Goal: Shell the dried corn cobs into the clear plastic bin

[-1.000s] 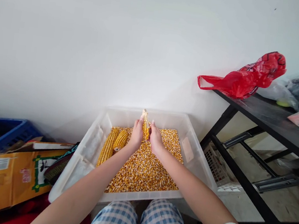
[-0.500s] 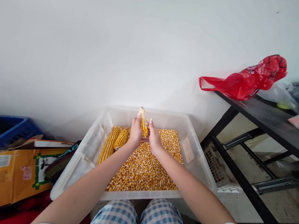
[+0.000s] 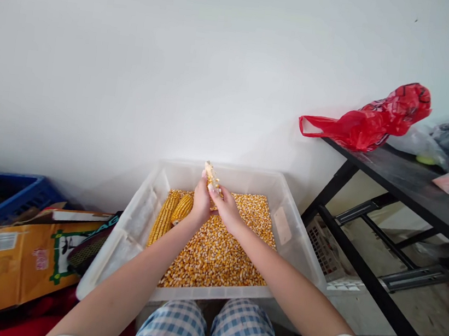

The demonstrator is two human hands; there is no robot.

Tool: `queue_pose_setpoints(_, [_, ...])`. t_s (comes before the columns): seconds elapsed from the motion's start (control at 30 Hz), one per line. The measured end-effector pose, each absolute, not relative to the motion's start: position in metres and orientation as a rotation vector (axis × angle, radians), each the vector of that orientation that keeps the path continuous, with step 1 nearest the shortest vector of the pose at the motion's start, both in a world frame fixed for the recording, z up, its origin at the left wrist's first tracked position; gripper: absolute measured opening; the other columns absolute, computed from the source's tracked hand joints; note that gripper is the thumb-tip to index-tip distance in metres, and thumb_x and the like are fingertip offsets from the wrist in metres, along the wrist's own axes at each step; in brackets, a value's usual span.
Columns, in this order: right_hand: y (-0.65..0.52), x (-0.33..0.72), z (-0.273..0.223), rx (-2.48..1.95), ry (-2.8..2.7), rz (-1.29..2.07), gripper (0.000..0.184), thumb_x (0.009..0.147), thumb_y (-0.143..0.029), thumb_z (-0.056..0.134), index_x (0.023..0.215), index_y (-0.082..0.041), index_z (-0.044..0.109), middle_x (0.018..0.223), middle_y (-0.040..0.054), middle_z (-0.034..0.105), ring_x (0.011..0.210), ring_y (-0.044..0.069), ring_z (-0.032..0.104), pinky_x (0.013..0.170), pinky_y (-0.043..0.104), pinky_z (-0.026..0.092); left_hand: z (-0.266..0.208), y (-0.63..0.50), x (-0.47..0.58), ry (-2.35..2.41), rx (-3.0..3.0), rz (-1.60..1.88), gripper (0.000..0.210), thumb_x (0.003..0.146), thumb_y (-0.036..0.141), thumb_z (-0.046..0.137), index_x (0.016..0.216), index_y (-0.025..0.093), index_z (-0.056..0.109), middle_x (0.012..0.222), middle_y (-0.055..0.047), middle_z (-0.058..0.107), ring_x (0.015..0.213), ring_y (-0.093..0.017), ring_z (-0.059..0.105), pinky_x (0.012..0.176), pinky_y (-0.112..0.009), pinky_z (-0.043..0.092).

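A partly stripped corn cob (image 3: 210, 172) points up and away from me, its tip pale and bare. My left hand (image 3: 202, 200) is closed round its left side. From the right, my right hand (image 3: 223, 201) grips the same cob, its thumb pressed against the kernels. Both hands hide the cob's lower part. Below them, loose yellow kernels (image 3: 222, 250) cover the bottom of a translucent plastic bin (image 3: 300, 249). Left of my hands, a long corn cob (image 3: 163, 218) full of kernels and a shorter full cob (image 3: 182, 209) lie in the bin.
A black metal-framed table (image 3: 397, 174) stands on the right, bearing a red plastic bag (image 3: 375, 119). On the left are an orange cardboard box (image 3: 30, 261) and a blue crate (image 3: 22, 199). A white wall (image 3: 180, 63) rises behind the bin.
My right hand has shifted left and its thumb now lies across the cob. The cob has tilted a little to the left, and less of its yellow side shows.
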State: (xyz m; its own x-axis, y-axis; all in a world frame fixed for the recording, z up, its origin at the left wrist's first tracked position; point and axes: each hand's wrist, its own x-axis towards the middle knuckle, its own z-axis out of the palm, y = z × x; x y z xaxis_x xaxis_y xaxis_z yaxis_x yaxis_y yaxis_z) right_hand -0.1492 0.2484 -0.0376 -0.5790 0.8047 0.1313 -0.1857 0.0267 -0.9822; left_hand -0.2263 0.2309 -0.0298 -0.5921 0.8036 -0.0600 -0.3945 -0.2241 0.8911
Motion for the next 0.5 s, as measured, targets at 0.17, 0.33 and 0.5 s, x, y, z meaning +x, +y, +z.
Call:
queue_pose_setpoints(0.17, [0.2486,-0.1507,-0.0423,-0.625,-1.594,1.612,0.047,0.081,-0.058,0.047,0.108,-0.023,0.062,0.101,0.0052,0.065,0.092,0.020,0.060,0.071,0.032,0.054,-0.0318,0.2307,-0.2295,1.223,0.479,1.946,0.044,0.077,0.062,0.049,0.073,0.018,0.055,0.060,0.000,0.054,0.059,-0.015,0.056,0.051,-0.025,0.043])
queue_pose_setpoints(0.33, [0.2482,-0.1477,-0.0366,-0.670,-1.552,1.722,0.051,0.080,-0.060,0.045,0.113,-0.024,0.060,0.098,0.0049,0.065,0.085,0.019,0.061,0.060,0.029,0.056,-0.0322,0.2336,-0.2322,1.096,0.417,1.935,0.046,0.075,0.063,0.050,0.072,0.017,0.054,0.057,0.000,0.053,0.052,-0.015,0.055,0.050,-0.026,0.043])
queue_pose_setpoints(0.5, [0.2484,-0.1457,-0.0370,-0.527,-1.717,1.653,0.055,0.076,-0.051,0.058,0.126,-0.029,0.052,0.112,0.0033,0.062,0.097,0.021,0.060,0.071,0.031,0.056,-0.0310,0.2327,-0.2336,1.041,0.357,1.915,0.043,0.077,0.060,0.048,0.070,0.018,0.053,0.053,0.002,0.050,0.046,-0.012,0.051,0.046,-0.025,0.041])
